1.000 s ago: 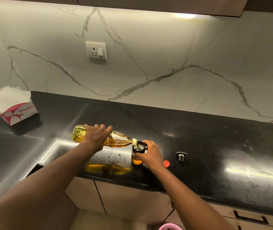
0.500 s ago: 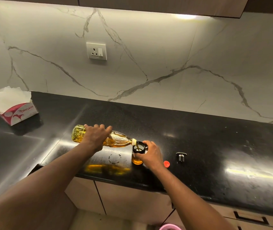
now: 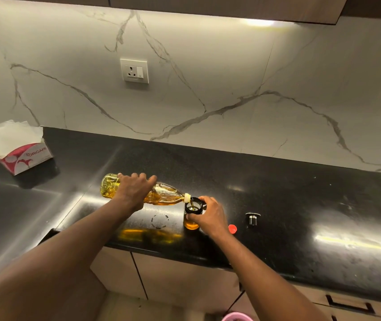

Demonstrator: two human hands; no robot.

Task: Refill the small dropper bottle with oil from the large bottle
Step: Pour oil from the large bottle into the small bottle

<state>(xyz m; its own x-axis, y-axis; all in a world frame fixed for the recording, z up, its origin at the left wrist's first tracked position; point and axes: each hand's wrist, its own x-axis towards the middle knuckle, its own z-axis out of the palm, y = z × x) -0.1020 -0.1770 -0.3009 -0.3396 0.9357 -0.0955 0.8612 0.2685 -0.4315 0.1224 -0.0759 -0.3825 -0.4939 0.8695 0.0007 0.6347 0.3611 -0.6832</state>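
My left hand (image 3: 133,191) grips the large clear bottle of yellow oil (image 3: 166,194) around its middle and holds it nearly level, mouth pointing right. A thin stream of oil runs from its white neck into the small dropper bottle (image 3: 192,216), which stands upright on the black counter (image 3: 300,216) near the front edge. My right hand (image 3: 210,216) wraps around the small bottle's right side and holds it steady. Amber oil shows in the small bottle's lower part.
A red cap (image 3: 232,228) lies just right of my right hand. Further right sits the black dropper top (image 3: 252,218). A tissue box (image 3: 20,149) stands at the far left against the marble wall, which carries a wall socket (image 3: 134,71).
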